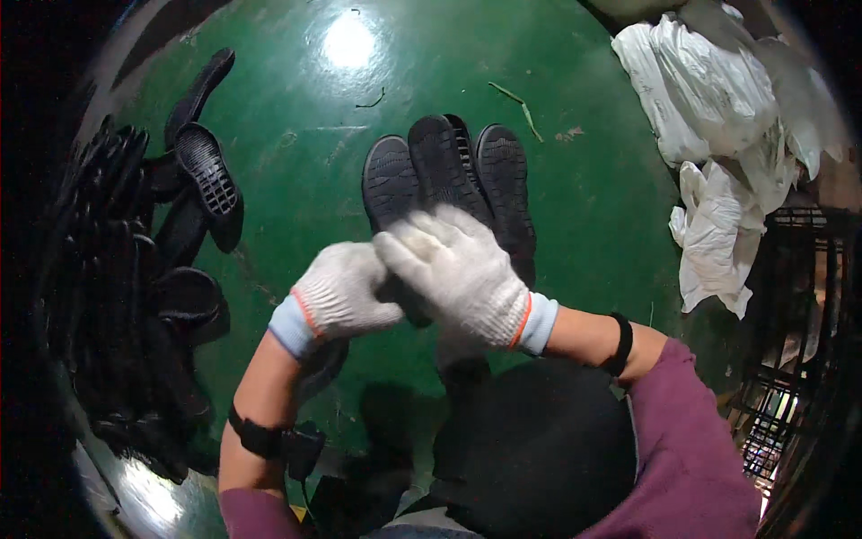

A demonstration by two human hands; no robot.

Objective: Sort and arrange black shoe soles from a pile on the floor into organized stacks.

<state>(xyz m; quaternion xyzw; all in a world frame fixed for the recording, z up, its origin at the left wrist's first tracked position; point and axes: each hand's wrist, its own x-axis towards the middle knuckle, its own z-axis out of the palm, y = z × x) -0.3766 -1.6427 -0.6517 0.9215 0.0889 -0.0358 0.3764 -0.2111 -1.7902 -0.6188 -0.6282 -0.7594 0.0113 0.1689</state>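
Several black shoe soles lie side by side, tread up, in front of me, some overlapping. My left hand, in a white knit glove, curves around the near end of the left sole, its thumb apart from its fingers. The tips of those fingers are hidden behind my right hand. That hand wears a matching glove and lies across the near part of the soles, touching or nearly touching the left glove. Its fingers are blurred by motion, so their grip is unclear.
A large heap of black soles stands at the left, with loose soles beside it. White plastic bags lie at the far right, above a dark plastic crate. Green plant bits are on the green floor.
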